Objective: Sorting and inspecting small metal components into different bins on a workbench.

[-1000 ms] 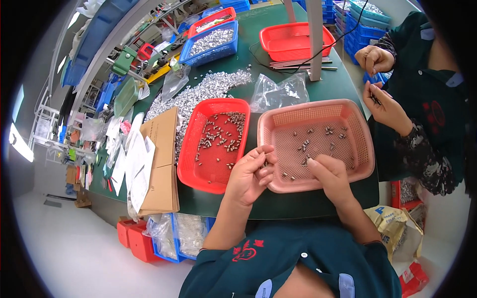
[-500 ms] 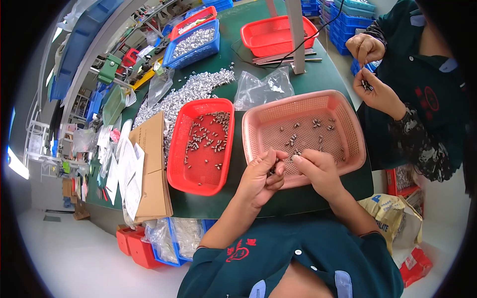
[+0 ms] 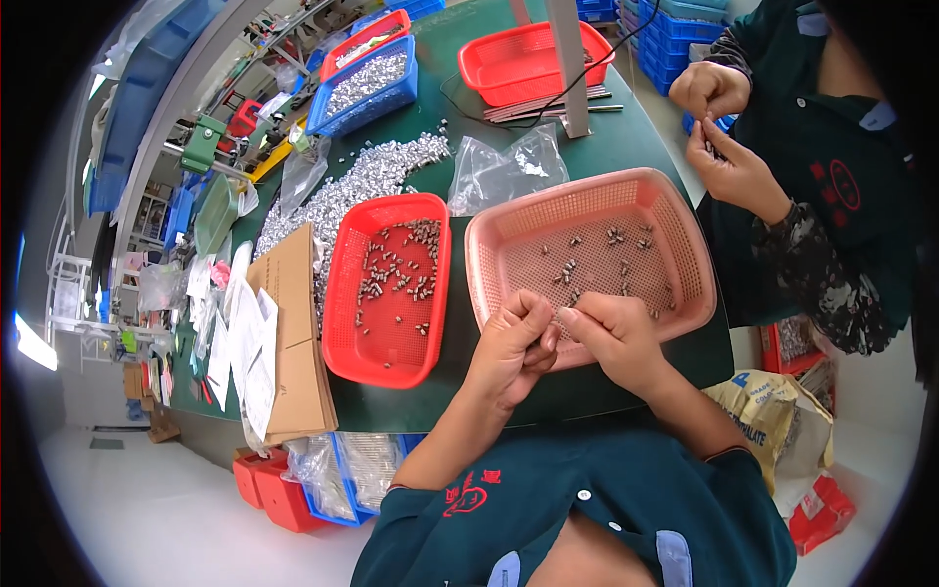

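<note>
Left hand (image 3: 514, 352): curled; cannot tell what's inside.
Right hand (image 3: 614, 340): three o'clock, pinching; contents hidden.
Pink basket (image 3: 577, 203): long axis roughly nine-to-three.
Metal pieces (image 3: 564, 271): pointing variously.

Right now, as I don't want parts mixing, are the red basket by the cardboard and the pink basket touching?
Apart: the head view shows green table between the facing rims of the red basket and the pink basket.
</note>
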{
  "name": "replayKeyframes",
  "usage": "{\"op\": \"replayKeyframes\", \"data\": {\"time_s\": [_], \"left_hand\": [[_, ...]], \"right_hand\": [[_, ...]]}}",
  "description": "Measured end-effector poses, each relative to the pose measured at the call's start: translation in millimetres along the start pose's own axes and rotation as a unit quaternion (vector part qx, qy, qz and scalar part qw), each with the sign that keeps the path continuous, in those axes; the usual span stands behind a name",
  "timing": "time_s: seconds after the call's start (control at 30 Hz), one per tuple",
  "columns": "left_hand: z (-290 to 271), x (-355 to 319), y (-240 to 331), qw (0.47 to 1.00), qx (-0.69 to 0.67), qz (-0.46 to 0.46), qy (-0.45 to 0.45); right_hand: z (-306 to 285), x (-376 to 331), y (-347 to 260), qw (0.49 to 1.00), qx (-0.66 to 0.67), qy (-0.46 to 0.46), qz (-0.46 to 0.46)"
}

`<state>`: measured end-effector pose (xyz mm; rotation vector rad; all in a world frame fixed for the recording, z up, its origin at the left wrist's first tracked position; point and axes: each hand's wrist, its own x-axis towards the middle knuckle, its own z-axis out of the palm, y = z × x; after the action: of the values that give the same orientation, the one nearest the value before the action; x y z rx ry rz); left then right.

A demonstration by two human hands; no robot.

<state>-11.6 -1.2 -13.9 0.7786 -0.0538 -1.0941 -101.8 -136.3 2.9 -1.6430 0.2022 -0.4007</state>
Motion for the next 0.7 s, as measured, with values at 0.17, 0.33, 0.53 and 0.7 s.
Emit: {"op": "replayKeyframes", "data": {"time_s": [0.17,0.33,0.53,0.7], "left_hand": [[5,1,1,0.999,0.034,0.012,0.001],[11,-2,5,0.995,0.089,0.037,0.013],[12,-2,6,0.997,0.075,0.023,0.016],[7,-6,10,0.997,0.068,0.024,0.011]], "right_hand": [[-5,4,6,0.977,-0.161,0.012,-0.137],[-8,6,0,0.969,-0.195,0.008,-0.15],[-6,4,1,0.997,-0.069,0.016,-0.033],[-4,5,4,0.995,-0.086,0.006,-0.054]]}}
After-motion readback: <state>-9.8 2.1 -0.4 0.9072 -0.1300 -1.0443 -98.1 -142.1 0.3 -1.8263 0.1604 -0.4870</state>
